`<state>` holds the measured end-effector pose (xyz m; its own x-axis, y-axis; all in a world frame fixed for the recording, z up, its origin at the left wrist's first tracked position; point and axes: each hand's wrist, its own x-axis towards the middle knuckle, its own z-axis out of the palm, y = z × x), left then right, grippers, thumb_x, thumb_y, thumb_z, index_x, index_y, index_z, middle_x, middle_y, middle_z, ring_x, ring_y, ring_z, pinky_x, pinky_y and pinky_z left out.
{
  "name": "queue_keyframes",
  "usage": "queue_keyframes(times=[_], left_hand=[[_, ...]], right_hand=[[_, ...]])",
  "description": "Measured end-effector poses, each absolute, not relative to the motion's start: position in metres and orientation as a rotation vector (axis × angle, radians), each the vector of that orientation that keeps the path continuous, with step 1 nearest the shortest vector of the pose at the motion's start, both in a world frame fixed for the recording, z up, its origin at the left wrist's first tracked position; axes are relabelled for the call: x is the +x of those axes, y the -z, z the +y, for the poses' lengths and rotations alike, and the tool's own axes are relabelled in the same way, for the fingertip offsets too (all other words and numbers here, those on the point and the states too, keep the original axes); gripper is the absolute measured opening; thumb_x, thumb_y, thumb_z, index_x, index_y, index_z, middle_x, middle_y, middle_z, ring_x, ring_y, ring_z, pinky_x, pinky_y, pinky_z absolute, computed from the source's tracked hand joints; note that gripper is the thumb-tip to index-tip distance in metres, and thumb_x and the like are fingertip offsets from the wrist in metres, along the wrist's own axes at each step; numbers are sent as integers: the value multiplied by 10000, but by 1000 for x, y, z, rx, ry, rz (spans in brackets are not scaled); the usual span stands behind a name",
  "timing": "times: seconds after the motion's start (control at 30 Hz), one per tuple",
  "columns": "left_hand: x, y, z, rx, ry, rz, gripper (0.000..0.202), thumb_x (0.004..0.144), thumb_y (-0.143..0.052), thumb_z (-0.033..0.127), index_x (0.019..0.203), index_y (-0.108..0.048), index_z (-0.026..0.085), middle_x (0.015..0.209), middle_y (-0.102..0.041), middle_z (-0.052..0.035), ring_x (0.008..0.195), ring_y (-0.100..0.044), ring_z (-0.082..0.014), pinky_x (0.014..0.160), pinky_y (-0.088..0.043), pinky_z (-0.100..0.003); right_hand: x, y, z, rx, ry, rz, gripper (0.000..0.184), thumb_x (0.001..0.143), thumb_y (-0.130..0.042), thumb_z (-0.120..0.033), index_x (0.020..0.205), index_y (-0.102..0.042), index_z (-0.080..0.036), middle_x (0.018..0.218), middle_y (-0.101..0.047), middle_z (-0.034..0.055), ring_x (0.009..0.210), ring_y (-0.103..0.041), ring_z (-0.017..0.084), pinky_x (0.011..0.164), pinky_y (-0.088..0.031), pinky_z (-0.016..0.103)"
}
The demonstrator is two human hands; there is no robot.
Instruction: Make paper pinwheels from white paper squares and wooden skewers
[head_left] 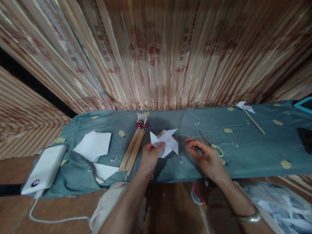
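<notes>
Paper pinwheel (pixel 168 143) is pinched in the left hand (pixel 149 158) above the desk (pixel 207 118), right of the wooden sticks (pixel 133 151). Folds should be pressed firmly at the centre. Whether anything is gripped by the right hand (pixel 208 160) cannot be told.

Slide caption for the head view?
Left hand holds a paper pinwheel beside wooden sticks; right hand is near the scissors.

A silvery bangle (pixel 253 218) circles the bare right forearm (pixel 232 193)
</notes>
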<state>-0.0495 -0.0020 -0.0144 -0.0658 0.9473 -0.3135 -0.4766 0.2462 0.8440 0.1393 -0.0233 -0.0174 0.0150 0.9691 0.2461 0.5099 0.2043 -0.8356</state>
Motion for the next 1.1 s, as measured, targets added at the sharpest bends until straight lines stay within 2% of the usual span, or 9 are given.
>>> queue_keyframes(times=[0.1, 0.2, 0.43, 0.7, 0.87, 1.1], left_hand=[[-46, 13, -3, 617, -1285, 1092, 313, 450, -859, 344, 643, -732, 133, 687, -731, -59, 581, -611, -147, 621, -467, -266], [-43, 11, -5, 642, -1274, 1091, 323, 450, -857, 353, 649, -732, 131, 709, -737, -64, 576, -604, -147, 622, -475, -274], [-39, 10, -11, 698, -1215, 1068, 342, 490, -858, 363, 708, -749, 123, 705, -732, -66, 601, -615, -156, 638, -487, -278], [-39, 10, -12, 703, -1209, 1018, 367, 467, -880, 373, 718, -757, 135, 717, -730, -56, 664, -636, -172, 702, -515, -301], [-40, 10, -12, 691, -1209, 1023, 363, 460, -883, 373, 705, -756, 138, 677, -715, -36, 611, -606, -140, 686, -507, -289], [-41, 8, -13, 686, -1179, 1034, 338, 465, -876, 342, 698, -752, 131, 669, -712, -41, 582, -594, -137, 650, -495, -281]], right_hand=[[129, 11, -26, -1281, -812, -1501, 102, 794, -653, -323, 774, -660, -223, 1344, -550, 74, 1288, -477, 249, 1098, -306, 427], [115, 8, -29, -1269, -856, -1496, 58, 779, -669, -287, 756, -668, -233, 1428, -475, 55, 1368, -383, 259, 1138, -233, 470], [100, 10, -26, -1274, -823, -1513, 31, 770, -658, -252, 752, -665, -228, 1423, -483, 66, 1373, -363, 270, 1129, -243, 516], [99, 13, -22, -1239, -878, -1457, 50, 766, -655, -274, 757, -665, -226, 1367, -521, 59, 1332, -424, 249, 1109, -298, 446], [100, 14, -21, -1220, -895, -1475, 60, 778, -655, -281, 770, -668, -224, 1345, -539, 55, 1329, -425, 238, 1121, -278, 434], [102, 12, -21, -1214, -929, -1478, 37, 777, -653, -269, 773, -656, -233, 1314, -560, 46, 1273, -483, 226, 1098, -323, 429]])
